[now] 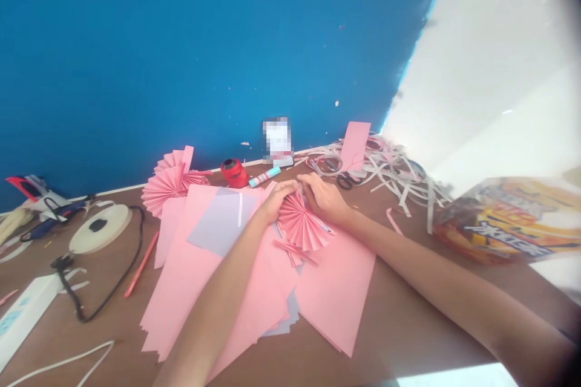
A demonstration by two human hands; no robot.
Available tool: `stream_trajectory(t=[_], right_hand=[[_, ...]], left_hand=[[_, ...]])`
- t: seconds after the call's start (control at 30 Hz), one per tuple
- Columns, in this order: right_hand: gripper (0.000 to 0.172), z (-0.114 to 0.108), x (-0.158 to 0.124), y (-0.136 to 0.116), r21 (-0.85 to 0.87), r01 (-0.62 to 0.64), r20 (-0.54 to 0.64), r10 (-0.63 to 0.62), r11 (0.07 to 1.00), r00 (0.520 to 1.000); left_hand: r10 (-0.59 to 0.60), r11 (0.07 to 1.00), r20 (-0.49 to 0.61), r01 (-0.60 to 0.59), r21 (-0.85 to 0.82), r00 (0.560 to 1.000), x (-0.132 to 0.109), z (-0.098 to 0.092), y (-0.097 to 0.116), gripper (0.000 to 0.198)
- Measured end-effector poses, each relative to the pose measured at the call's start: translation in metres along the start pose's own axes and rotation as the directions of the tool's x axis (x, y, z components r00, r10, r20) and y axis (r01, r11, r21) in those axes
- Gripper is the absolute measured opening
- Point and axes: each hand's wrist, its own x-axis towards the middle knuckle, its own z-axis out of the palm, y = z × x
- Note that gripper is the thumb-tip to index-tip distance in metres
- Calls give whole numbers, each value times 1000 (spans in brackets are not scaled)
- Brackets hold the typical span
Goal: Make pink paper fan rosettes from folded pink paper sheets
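Against the blue wall, on the brown worktop (408, 338), we pinch the pleated pink paper fan (300, 225) between our left hand (278, 198) and right hand (323, 198) over pink sheets (336, 290), and should keep its folds squeezed tight and even.

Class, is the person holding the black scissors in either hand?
No, both hands, left and right, grip a pink pleated fan; the scissors lie behind them.

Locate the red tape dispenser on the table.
In the head view, the red tape dispenser sits at the table's far edge by the blue wall, between the pink paper fans and glue stick.
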Motion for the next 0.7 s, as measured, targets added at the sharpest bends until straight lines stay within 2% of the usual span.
stream_trajectory(t=[0.1,0.3,0.5,0.7], right_hand=[[28,-3,2,-2,36,-24,-19,24,999,1000],[31,-1,3,-1,66,-7,-40,9,998,999],[36,7,-2,5,41,22,9,-23,999,1000],[39,5,-3,7,86,25,117,-35,996,993]], left_hand=[[15,1000,-18,-15,6,1000,1,-1,-1,19],[3,1000,16,-3,18,1000,0,0,1,19],[0,1000,52,-1,23,999,-2,3,3,20],[-27,999,26,26,32,999,-2,4,3,22]])
